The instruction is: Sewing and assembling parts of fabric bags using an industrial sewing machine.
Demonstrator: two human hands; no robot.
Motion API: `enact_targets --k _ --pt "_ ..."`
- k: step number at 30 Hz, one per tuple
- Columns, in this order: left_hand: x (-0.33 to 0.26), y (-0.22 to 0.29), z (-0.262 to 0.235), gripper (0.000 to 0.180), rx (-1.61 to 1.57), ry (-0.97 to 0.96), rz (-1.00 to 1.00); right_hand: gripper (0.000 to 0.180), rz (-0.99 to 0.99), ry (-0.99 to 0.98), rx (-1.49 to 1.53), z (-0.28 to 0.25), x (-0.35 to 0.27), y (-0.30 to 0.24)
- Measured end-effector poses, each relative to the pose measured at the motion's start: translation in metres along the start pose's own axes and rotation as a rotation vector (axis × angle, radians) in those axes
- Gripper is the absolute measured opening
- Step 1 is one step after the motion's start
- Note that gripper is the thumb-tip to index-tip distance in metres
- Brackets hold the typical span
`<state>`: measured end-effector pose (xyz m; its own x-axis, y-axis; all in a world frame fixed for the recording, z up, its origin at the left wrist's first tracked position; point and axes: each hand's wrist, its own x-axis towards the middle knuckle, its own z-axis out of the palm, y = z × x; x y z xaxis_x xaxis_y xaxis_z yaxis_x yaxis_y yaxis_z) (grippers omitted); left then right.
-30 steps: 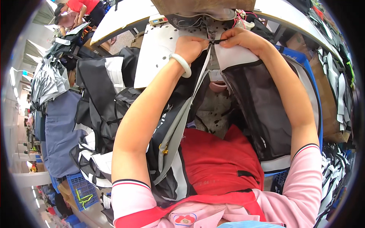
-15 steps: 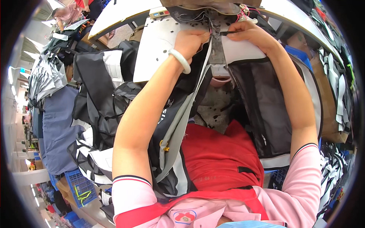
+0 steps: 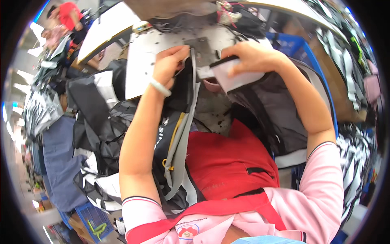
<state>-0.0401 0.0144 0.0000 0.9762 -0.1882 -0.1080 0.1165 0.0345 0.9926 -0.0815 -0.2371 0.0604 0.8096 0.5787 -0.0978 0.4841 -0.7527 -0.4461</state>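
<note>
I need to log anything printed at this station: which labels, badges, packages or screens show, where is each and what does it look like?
Round badge: on the pink shirt at the lower edge, white circle with red and blue print.
White print: on the black bag fabric right of the left forearm, small light letters, partly hidden.
White card: under the right hand, flat, pale, blank as far as shown.
No screens or sealed packages show.

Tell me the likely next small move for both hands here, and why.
Probably ease the grey strap forward across the plate. The left hand pinches its top end there, the right hand presses a white-and-black piece flat alongside, and the rest hangs slack toward the lap.
</note>
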Motion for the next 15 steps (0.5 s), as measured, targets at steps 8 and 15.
enact_targets --k 8,15 --pt "-0.064 -0.073 0.021 0.017 0.029 -0.320 -0.084 0.049 0.366 0.206 -0.012 -0.008 -0.187 0.032" --pt "-0.084 -0.156 0.054 0.012 0.264 -0.490 -0.120 0.056 0.954 1.101 -0.597 -0.197 -0.481 0.154"
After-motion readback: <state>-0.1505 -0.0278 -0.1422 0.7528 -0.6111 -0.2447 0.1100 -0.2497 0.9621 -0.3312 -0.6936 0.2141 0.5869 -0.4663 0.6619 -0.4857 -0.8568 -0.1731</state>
